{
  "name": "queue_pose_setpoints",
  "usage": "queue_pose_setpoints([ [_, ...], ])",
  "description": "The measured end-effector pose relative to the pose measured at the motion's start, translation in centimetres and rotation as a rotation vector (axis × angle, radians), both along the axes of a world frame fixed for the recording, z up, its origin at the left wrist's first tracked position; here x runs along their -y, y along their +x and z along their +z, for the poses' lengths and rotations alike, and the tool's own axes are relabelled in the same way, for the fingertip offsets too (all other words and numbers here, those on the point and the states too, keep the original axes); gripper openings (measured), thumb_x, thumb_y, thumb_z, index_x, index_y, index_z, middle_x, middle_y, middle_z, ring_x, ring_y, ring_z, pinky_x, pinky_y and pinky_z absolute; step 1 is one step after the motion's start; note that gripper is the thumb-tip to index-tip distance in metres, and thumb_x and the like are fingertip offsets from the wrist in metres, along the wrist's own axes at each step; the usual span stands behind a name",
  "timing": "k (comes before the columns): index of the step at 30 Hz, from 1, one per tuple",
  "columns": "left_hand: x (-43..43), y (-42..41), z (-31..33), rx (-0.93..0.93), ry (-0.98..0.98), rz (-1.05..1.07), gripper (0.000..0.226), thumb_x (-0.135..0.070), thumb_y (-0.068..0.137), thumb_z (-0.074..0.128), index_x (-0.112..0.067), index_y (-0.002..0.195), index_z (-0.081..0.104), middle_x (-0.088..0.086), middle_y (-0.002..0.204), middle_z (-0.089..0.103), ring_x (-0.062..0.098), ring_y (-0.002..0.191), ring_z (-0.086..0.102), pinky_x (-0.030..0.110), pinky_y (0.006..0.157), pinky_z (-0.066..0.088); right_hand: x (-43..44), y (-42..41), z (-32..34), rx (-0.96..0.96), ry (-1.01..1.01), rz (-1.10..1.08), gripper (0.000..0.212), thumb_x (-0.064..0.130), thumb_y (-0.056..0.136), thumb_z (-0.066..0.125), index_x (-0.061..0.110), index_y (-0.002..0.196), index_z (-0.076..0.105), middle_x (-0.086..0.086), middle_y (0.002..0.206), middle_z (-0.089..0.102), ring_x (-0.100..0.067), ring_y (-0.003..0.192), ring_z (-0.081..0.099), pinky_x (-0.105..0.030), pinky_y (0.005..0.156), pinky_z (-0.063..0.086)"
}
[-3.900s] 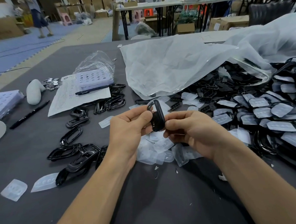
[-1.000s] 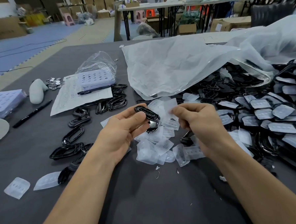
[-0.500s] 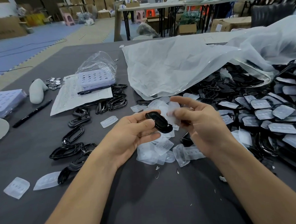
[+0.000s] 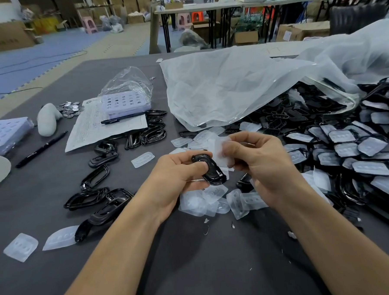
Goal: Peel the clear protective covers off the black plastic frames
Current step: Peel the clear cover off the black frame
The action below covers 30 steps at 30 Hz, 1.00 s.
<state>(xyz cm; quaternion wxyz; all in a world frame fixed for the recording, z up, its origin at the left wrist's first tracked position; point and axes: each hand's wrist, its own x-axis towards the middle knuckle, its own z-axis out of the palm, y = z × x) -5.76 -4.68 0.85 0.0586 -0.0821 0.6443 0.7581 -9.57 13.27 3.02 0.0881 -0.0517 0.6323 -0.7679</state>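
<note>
Item: black frame [image 4: 210,170], held over the middle of the grey table [image 4: 195,271] in our left hand [image 4: 177,177], thumb and fingers closed on its near end. Item: clear cover [image 4: 221,154], pinched between thumb and forefinger of our right hand [image 4: 261,164], lying just beside the frame's far end; whether it still clings to the frame we cannot tell. Beneath both hands we count a loose heap of peeled covers [image 4: 212,200]. To the left, a scatter of bare frames [image 4: 97,197], two stray covers [image 4: 39,243] at the near left, and another cover [image 4: 142,159] lying alone. To the right, a large pile of frames still covered [image 4: 358,147], spilling from under a big clear bag [image 4: 242,84] that hides its far part. Farther left: a sheet of paper [image 4: 91,130] bearing a lilac tray [image 4: 124,103] in a wrapper and a pen [image 4: 122,118]; a second pen [image 4: 41,149]; small metal discs [image 4: 71,108]; a white lump [image 4: 48,121].
</note>
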Motion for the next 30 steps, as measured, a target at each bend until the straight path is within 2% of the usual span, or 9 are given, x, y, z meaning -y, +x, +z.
queue_pose_setpoints([
  [2,-0.1,0.0,0.0,0.001,-0.018,0.023,0.025,0.008,0.092,0.066,-0.006,0.108,0.078,0.025,0.107,0.076,0.028,0.087,0.076,0.032,0.074,0.064,0.0,0.0,0.0,0.0,-0.001,-0.005,0.004,0.005,0.084,0.079,0.007,0.083,0.075,-0.007,0.067,0.069,-0.016,0.056,0.054,-0.03,0.063,0.043],
  [4,-0.3,0.1,0.0,-0.003,-0.045,0.043,0.025,0.01,0.09,0.067,-0.007,0.104,0.079,0.024,0.102,0.077,0.026,0.08,0.076,0.027,0.066,0.063,0.0,0.0,0.0,-0.015,0.011,-0.005,0.007,0.006,0.085,0.079,0.009,0.079,0.077,-0.005,0.066,0.068,-0.015,0.058,0.055,-0.027,0.061,0.047],
  [8,-0.5,0.1,0.0,-0.027,-0.068,0.049,0.026,0.012,0.09,0.067,-0.006,0.106,0.078,0.019,0.095,0.079,0.024,0.079,0.077,0.027,0.065,0.062,0.0,0.1,0.0,-0.062,0.035,0.03,0.017,0.004,0.084,0.079,0.014,0.07,0.08,-0.001,0.065,0.071,-0.008,0.057,0.062,-0.019,0.054,0.05],
  [12,-0.7,0.2,0.2,-0.039,-0.043,0.035,0.023,0.007,0.086,0.075,-0.005,0.105,0.079,0.02,0.094,0.079,0.026,0.078,0.078,0.025,0.062,0.06,0.1,0.4,-0.2,-0.126,0.178,0.092,0.012,0.006,0.082,0.082,0.014,0.075,0.08,-0.009,0.07,0.074,-0.017,0.062,0.065,-0.025,0.054,0.054],
  [16,-0.6,0.2,0.2,-0.04,-0.054,0.007,0.026,-0.002,0.082,0.083,-0.007,0.108,0.079,0.02,0.096,0.079,0.029,0.087,0.079,0.03,0.071,0.063,0.5,0.7,-0.5,-0.19,0.304,0.078,0.014,0.004,0.078,0.086,0.011,0.071,0.076,-0.011,0.068,0.074,-0.016,0.059,0.066,-0.028,0.056,0.055],
  [18,-0.5,0.2,0.1,-0.041,-0.046,-0.024,0.029,0.007,0.086,0.076,-0.005,0.113,0.077,0.02,0.097,0.079,0.027,0.089,0.079,0.029,0.073,0.063,0.7,0.7,-0.6,-0.207,0.352,0.058,0.014,0.007,0.077,0.086,0.013,0.07,0.076,-0.012,0.064,0.071,-0.018,0.055,0.06,-0.03,0.055,0.05],
  [21,-0.3,0.2,0.0,-0.041,-0.004,-0.075,0.038,0.017,0.087,0.066,-0.003,0.118,0.074,0.02,0.1,0.079,0.027,0.092,0.078,0.033,0.081,0.064,0.7,0.6,-0.7,-0.233,0.43,0.034,0.014,0.014,0.076,0.088,0.019,0.069,0.077,-0.002,0.054,0.064,-0.013,0.049,0.049,-0.027,0.05,0.04],
  [25,0.0,0.2,0.0,-0.046,0.016,-0.149,0.049,0.024,0.086,0.06,-0.003,0.126,0.07,0.011,0.096,0.079,0.021,0.09,0.078,0.037,0.09,0.062,0.8,1.0,-0.6,-0.28,0.495,0.031,0.011,0.017,0.075,0.084,0.023,0.07,0.076,0.0,0.056,0.07,-0.03,0.051,0.059,-0.038,0.052,0.05],
  [30,0.2,0.2,-0.1,-0.058,0.017,-0.218,0.054,0.018,0.076,0.068,-0.006,0.124,0.073,0.016,0.112,0.077,0.025,0.101,0.075,0.043,0.101,0.057,0.7,1.1,-0.5,-0.345,0.519,0.05,0.015,0.016,0.075,0.086,0.024,0.067,0.076,0.001,0.049,0.065,-0.009,0.042,0.047,-0.021,0.044,0.041],
])
